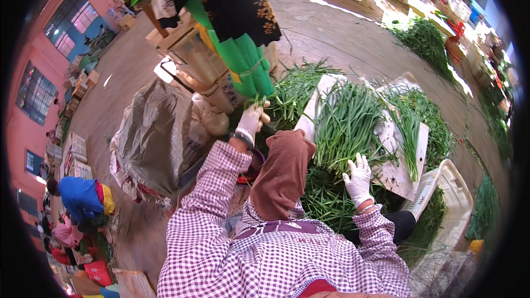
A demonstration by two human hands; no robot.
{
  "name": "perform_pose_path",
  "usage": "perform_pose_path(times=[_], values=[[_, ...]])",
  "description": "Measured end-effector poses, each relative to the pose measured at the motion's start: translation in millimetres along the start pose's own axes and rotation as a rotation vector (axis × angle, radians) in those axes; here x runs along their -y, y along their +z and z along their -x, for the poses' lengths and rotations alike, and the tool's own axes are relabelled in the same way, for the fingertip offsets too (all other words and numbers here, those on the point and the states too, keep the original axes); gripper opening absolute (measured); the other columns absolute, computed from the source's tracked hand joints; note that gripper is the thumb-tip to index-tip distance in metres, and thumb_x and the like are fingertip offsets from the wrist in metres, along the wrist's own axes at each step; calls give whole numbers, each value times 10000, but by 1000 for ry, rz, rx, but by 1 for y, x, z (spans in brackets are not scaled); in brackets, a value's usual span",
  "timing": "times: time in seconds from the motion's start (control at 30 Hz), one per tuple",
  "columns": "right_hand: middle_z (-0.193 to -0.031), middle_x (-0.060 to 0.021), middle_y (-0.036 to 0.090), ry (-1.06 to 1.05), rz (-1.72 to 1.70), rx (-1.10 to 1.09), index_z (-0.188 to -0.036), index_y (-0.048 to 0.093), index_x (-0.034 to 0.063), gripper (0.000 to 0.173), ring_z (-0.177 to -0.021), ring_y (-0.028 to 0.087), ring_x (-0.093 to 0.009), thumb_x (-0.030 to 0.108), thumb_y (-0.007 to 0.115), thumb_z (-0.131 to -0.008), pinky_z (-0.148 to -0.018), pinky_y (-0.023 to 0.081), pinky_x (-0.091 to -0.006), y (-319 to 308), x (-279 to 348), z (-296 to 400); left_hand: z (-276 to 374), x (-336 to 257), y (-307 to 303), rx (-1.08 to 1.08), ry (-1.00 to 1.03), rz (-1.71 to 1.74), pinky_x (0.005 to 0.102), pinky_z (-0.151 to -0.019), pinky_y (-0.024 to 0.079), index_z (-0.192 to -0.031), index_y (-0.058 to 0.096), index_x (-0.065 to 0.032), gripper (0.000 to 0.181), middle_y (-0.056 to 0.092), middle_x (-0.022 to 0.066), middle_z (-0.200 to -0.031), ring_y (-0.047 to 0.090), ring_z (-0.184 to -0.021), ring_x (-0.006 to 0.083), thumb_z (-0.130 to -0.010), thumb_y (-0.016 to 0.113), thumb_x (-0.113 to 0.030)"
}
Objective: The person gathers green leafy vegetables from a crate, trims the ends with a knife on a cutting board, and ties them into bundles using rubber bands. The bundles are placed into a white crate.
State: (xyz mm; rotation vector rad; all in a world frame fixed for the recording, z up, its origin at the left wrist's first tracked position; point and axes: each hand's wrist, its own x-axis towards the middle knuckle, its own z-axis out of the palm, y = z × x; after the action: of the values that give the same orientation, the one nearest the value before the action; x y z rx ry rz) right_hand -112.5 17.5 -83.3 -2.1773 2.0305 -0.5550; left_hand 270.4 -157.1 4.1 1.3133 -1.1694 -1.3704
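My left hand (251, 121), in a white glove, is at the lower end of a bundle of green plastic sheeting (252, 66); a few thin green strands show at its fingertips, and its grip is not clear. My right hand (358, 179), also gloved, has its fingers spread beside the cut ends of a pile of long green leafy stalks (348, 116). The pile rests on a white board (308, 111). A smaller bunch of stalks (408, 140) lies on the board's right part. A brown cloth (283, 174) covers my knee.
A grey sack (151, 140) stands open at the left, near stacked plastic crates (198, 58). A white plastic basket (453, 198) with greens is at the right. Loose greens (327, 203) lie below the board. Several people, one in blue (80, 198), are farther left.
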Motion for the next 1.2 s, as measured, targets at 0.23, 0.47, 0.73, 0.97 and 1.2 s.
perform_pose_path(times=[0.23, 0.47, 0.73, 0.97, 1.2], values=[[-1208, -143, 572, 26, -43, -96, -1066, 634, 93, 332, -1162, 514, -319, 193, 695, -756, -949, 410, -438, -3, -15, 2, -117, -60, 56, -431, -141, -990, 392, -1016, 432, -1253, 498, 79, 755, 551, 280, -1241, 527, -1214, 348, -750, 740, -429], [-801, -108, 644, 361, -194, -143, -822, 660, 113, 154, -757, 629, -315, 262, 634, -847, -671, 500, -425, -1, -55, 6, -101, 24, 141, 126, 130, -617, 330, -958, 450, -1250, 533, 76, 534, 605, 216, -1234, 597, -1111, 257, -818, 700, -189], [-800, -116, 666, 520, -318, -81, -825, 679, 92, 216, -741, 643, -320, 304, 642, -839, -671, 505, -409, 2, -55, 3, -98, 154, 153, 137, -170, -776, 301, -869, 505, -1310, 443, 137, 728, 612, 224, -1198, 631, -1035, 230, -752, 773, -194], [-841, -72, 607, 149, -347, -222, -935, 662, 115, 184, -781, 613, -263, 150, 718, -763, -714, 506, -373, -15, -14, -18, -97, 157, 156, 158, -244, -510, 327, -973, 450, -1365, 395, 99, 700, 558, 192, -1286, 563, -1148, 251, -790, 735, -112], [-1121, -84, 591, -227, 9, -97, -995, 667, 174, 317, -946, 600, -255, 115, 711, -686, -807, 514, -355, 27, 4, -53, -83, 154, 167, 155, -271, -465, 306, -918, 467, -1374, 404, 77, 691, 587, 162, -1222, 582, -1067, 215, -805, 737, -126]])
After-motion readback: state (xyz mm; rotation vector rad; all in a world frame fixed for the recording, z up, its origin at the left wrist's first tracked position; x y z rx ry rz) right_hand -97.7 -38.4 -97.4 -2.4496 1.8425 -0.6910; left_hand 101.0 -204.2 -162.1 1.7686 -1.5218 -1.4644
